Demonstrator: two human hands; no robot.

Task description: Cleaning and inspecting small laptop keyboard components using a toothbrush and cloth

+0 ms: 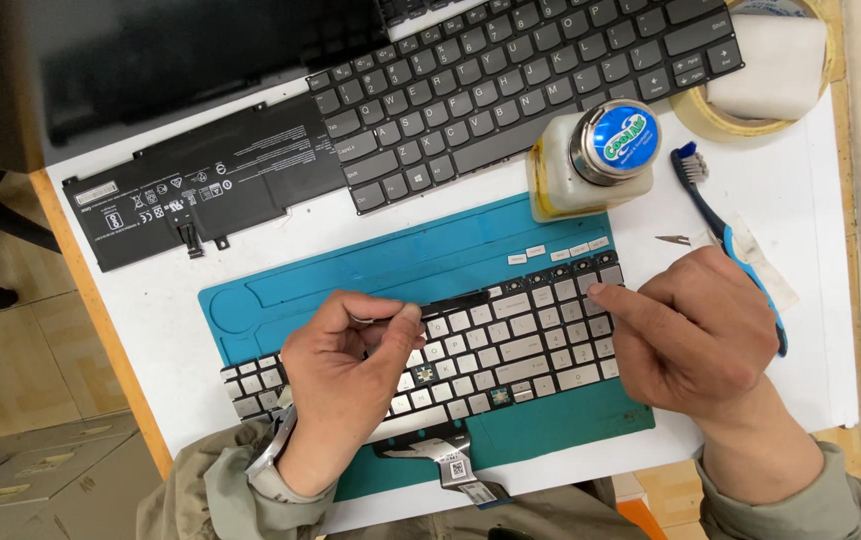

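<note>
A silver laptop keyboard [520, 345] lies on a teal work mat [430, 255]; some key spots are bare and several top-row caps are off. Loose white keycaps [558, 251] rest on the mat just above it. My left hand [345, 375] pinches thin metal tweezers [362, 319] over the keyboard's upper left part, beside a black strip [455, 301]. My right hand [695, 330] presses its index fingertip on the keyboard's upper right corner and holds nothing.
A dark spare keyboard [510, 80] and a black flat battery [200, 185] lie at the back. A plastic bottle with a metal cap [590, 155], a blue toothbrush [725, 235], a tape roll [760, 80] and a small blade [672, 240] sit right. A ribbon cable [445, 458] hangs near the table's front edge.
</note>
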